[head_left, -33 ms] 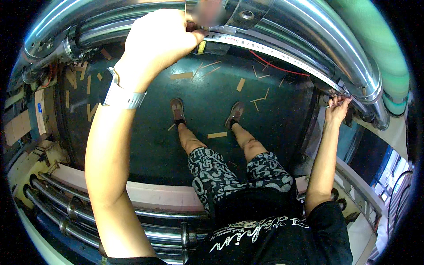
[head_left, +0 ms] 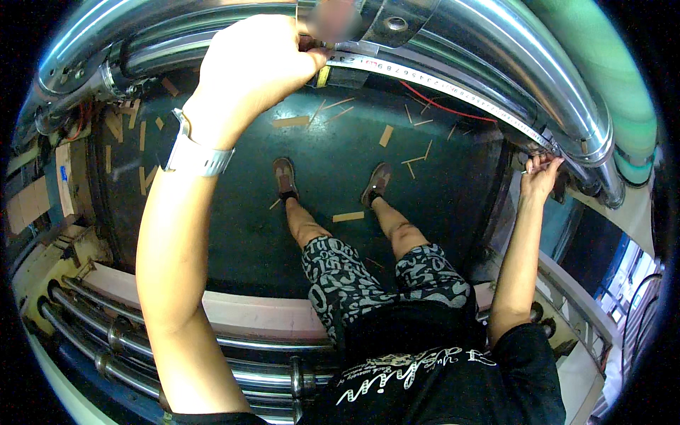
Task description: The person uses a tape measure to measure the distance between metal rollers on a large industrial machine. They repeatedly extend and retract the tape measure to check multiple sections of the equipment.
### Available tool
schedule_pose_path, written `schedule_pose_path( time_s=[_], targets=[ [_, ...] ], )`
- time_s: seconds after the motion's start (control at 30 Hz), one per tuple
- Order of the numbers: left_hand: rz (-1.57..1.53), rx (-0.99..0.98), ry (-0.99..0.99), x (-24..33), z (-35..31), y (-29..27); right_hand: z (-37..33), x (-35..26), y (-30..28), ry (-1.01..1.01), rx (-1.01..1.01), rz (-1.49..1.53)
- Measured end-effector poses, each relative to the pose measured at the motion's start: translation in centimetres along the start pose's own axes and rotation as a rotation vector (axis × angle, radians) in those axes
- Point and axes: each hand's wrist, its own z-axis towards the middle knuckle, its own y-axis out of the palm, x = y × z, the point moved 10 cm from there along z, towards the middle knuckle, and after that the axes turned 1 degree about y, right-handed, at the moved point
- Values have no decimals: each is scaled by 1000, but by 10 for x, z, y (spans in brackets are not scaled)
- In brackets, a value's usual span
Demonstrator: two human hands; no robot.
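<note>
A white tape measure (head_left: 439, 83) with dark markings is stretched along the shiny metal rollers, from upper middle down to the right. At its upper end my left hand (head_left: 255, 67), with a light-banded watch on the wrist, is closed with the thumb pressed by the tape; its other fingers are mostly hidden. My right hand (head_left: 541, 176) pinches the tape's lower end beside the end of a chrome roller (head_left: 574, 106). A small yellow piece (head_left: 324, 76) shows just below my left thumb.
A large pale green roller (head_left: 623, 92) curves along the right. Below lies a dark green floor (head_left: 248, 227) strewn with cardboard strips (head_left: 386, 135), where my feet stand. A red cable (head_left: 450, 108) runs under the tape. More metal rollers (head_left: 262, 372) lie behind me.
</note>
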Motion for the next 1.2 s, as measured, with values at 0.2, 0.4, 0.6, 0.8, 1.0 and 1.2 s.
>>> schedule_pose_path(
  time_s=[0.2, 0.4, 0.6, 0.8, 1.0, 1.2],
  targets=[
    [2, 6, -10, 1, 1, -2, -10, 46, -16, 243, 46, 32],
    [23, -40, -11, 4, 2, -3, -13, 71, -10, 421, 25, 61],
    [9, -24, -19, 0, 1, -3, -16, 75, -7, 459, 8, 33],
    [-1, -47, -40, -2, 1, -2, -14, 79, -10, 488, 13, 24],
    [-5, -102, -89, -6, 0, -1, -25, 71, -18, 430, 72, 40],
    [1, -117, -59, -8, -2, 2, -34, 78, -84, 448, 73, 52]
  ],
)
